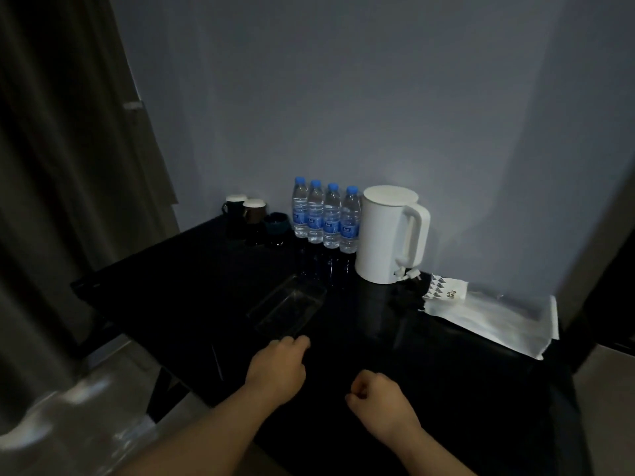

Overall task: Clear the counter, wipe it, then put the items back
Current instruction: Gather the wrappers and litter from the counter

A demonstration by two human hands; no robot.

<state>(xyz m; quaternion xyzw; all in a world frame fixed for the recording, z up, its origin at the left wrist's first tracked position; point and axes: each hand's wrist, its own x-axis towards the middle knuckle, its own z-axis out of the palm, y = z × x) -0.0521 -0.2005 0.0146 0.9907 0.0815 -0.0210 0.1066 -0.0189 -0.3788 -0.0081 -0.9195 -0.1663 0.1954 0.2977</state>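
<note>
Dimly, left hand [278, 367] and right hand [378, 393] hover curled above counter [192, 276], seemingly empty.

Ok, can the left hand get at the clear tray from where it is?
Probably yes: the left hand is right at the near end of the clear tray, nothing between them. The water bottles and kettle stand behind the tray, out of the way. Contact is too dark to judge.

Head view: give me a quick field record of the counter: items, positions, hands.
counter: black, glossy
back row: cups left, four water bottles middle, white kettle right
centre: clear tray
right edge: white bag, lying flat
left hand: fingers curled at the tray's near end; grip unclear
right hand: fist, holding nothing
</note>
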